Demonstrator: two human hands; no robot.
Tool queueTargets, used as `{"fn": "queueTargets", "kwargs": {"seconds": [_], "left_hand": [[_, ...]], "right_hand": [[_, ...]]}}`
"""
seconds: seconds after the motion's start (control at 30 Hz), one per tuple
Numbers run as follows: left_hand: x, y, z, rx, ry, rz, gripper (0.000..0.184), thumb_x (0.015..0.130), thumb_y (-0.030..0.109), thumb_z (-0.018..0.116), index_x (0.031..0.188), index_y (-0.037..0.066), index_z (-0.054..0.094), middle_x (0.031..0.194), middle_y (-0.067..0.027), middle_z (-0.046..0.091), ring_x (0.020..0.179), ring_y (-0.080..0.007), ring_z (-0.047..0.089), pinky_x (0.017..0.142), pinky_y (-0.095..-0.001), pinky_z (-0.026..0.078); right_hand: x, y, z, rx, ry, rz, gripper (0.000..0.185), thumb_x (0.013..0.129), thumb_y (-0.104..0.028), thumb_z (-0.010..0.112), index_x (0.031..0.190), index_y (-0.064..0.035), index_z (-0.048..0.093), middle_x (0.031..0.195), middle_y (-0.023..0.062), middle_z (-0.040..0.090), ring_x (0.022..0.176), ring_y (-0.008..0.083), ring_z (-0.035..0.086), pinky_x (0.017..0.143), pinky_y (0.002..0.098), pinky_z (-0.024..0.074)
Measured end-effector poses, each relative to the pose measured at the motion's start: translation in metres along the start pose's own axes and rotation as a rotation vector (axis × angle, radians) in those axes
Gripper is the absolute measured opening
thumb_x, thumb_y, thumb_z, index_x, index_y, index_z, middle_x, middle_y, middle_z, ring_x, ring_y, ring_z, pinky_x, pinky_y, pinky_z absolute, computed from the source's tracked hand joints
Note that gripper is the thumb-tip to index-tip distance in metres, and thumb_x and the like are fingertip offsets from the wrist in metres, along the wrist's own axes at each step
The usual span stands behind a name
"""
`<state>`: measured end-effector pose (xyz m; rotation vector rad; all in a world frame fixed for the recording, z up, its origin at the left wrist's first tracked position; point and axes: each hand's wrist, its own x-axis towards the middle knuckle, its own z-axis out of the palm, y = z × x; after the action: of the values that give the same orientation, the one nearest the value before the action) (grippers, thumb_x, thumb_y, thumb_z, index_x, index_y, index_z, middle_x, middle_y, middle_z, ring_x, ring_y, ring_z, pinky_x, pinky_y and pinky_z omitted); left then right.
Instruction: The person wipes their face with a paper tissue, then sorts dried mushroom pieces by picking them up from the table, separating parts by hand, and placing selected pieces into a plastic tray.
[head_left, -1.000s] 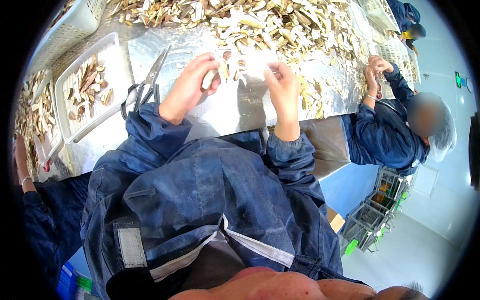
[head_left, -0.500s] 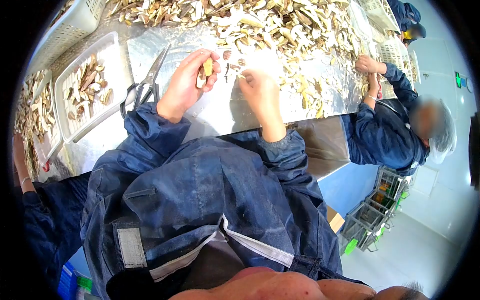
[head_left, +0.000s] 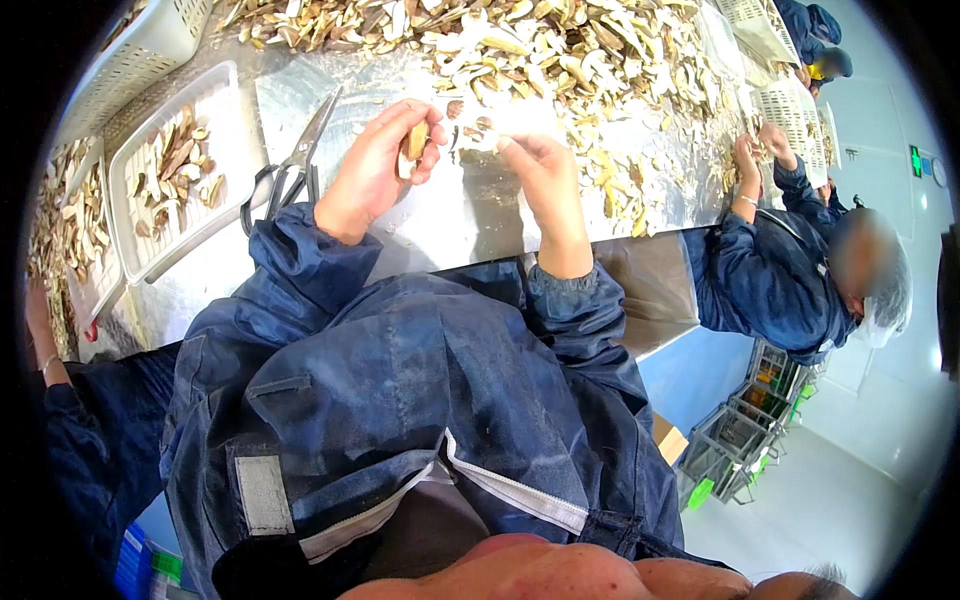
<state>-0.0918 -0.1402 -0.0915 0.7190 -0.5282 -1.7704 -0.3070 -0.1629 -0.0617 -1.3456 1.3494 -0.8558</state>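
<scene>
My left hand [head_left: 385, 150] is closed around sliced mushroom pieces [head_left: 416, 142], yellowish brown and pale, that stick out between thumb and fingers. To its right, my right hand [head_left: 545, 180] is low over the bright metal tabletop [head_left: 420, 235], thumb and forefinger drawn together. Glare hides whatever its fingertips may pinch. A few small dark brown bits [head_left: 470, 128] lie on the metal between the two hands. Beyond them spreads a large heap of sliced mushrooms [head_left: 600, 60], with loose yellowish slices [head_left: 620, 190] trailing down to the right.
Black-handled scissors [head_left: 295, 160] lie left of my left hand. Further left is a white basket [head_left: 235, 120] with some slices inside. A co-worker [head_left: 770, 260] in blue works at the right. Another person's arm [head_left: 45, 335] shows at the left edge. Perforated crates [head_left: 790, 110] stand at the back right.
My right hand has shifted to the right, away from my left hand. The left hand stays put, its mushroom pieces slightly turned. The co-worker's hands and head at the right have moved.
</scene>
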Motion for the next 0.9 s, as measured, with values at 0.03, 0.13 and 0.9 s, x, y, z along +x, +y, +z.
{"fn": "queueTargets", "kwargs": {"seconds": [0.03, 0.13, 0.9], "left_hand": [[0.0, 0.0, 0.001, 0.002, -0.004, -0.002, 0.021, 0.104, 0.024, 0.045, 0.106, 0.006, 0.056, 0.087, -0.0058, 0.061, 0.064, -0.0105, 0.053, 0.048, -0.0222, 0.039], [-0.001, 0.001, 0.003, 0.064, -0.023, -0.013, 0.024, 0.105, 0.026, 0.044, 0.11, 0.006, 0.057, 0.09, -0.0065, 0.061, 0.067, -0.0112, 0.056, 0.05, -0.0224, 0.042], [-0.003, 0.002, 0.003, -0.082, 0.003, -0.116, 0.026, 0.103, 0.031, 0.05, 0.111, 0.008, 0.058, 0.087, -0.0033, 0.061, 0.074, -0.0124, 0.06, 0.055, -0.0238, 0.045]], "right_hand": [[0.001, 0.003, -0.001, 0.015, -0.008, 0.016, 0.021, 0.092, -0.012, 0.068, 0.107, 0.0029, 0.071, 0.08, 0.0009, 0.067, 0.07, 0.0051, 0.058, 0.063, 0.0195, 0.0447], [0.0, 0.004, -0.001, 0.09, -0.028, 0.029, 0.02, 0.092, -0.011, 0.067, 0.107, 0.003, 0.071, 0.08, 0.0006, 0.066, 0.071, 0.0051, 0.058, 0.063, 0.0194, 0.0441], [0.002, -0.015, 0.016, -0.421, 0.099, -0.185, 0.012, 0.082, -0.014, 0.071, 0.087, -0.0025, 0.072, 0.084, 0.0161, 0.068, 0.074, 0.0272, 0.067, 0.066, 0.0344, 0.0524]]}}
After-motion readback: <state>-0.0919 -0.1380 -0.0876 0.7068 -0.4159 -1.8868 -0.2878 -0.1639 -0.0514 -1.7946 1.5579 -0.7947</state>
